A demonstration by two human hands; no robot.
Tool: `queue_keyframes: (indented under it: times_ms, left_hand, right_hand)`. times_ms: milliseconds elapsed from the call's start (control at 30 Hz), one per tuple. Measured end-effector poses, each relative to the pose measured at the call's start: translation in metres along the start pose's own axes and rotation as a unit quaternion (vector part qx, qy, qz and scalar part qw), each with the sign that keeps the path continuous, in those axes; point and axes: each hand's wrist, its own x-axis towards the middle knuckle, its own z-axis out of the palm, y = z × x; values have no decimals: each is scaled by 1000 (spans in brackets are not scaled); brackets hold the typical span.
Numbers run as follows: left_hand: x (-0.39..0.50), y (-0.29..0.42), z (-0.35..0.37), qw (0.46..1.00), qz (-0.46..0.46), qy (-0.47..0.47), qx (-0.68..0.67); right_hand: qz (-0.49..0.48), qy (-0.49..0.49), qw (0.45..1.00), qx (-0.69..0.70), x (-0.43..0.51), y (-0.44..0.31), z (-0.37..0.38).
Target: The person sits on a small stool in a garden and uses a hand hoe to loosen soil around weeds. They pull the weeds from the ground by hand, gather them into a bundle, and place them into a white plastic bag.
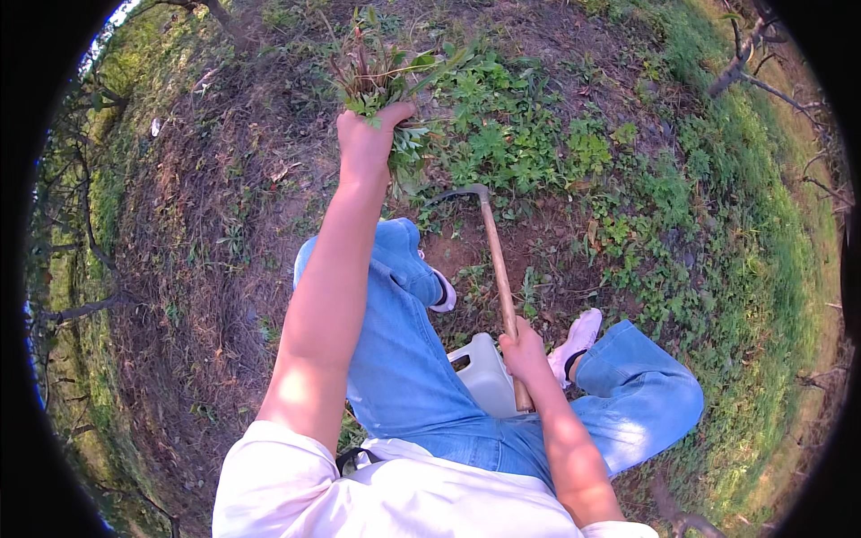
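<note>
My left hand [368, 138] is stretched out far ahead and grips a bunch of pulled weeds [377, 77] with leafy green stems and reddish-brown ends. My right hand [523, 351] is closed round the wooden handle of a sickle [499, 262], low between my knees. Its curved dark metal blade lies just above the ground and points left, below the bunch of weeds. Low green leafy weeds [504, 134] grow ahead of the blade. A patch of bare brown soil [449, 252] shows beneath it.
Under me, between my legs, is a pale plastic jug [488, 376] with a handle opening. My pink shoes [580, 336] stand on either side of the soil. Bare tree branches [740, 64] reach in at the right rim, others at the left. A small white scrap [155, 127] lies far left.
</note>
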Motion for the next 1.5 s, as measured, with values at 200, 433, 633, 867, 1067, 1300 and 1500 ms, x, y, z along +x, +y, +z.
queue_keyframes:
  times_ms: [200, 433, 633, 867, 1067, 1300, 1500]
  left_hand:
    - [-3, -5, 1, 1000, 3, -13, -3]
    - [2, -3, -12, 999, -17, 32, -17]
    - [3, 4, -20, 996, -29, 62, -62]
    - [7, 9, -13, 995, -46, 63, -56]
    - [8, 7, -8, 997, -24, 49, -56]
    - [7, 6, -9, 997, -52, 16, -63]
    - [5, 2, 0, 998, -35, 8, -44]
  right_hand:
    - [-1, -96, 948, 304, 55, -60, -10]
    - [66, -120, 915, 381, 44, -9, -2]
    - [57, -53, 970, 232, -8, 12, -2]
    - [-200, 164, 939, -225, 23, -4, 5]
    - [-204, 95, 945, -236, 40, -30, 15]
    - [0, -97, 958, 271, 21, -32, -28]
    - [-93, 38, 983, 156, 21, -14, -4]
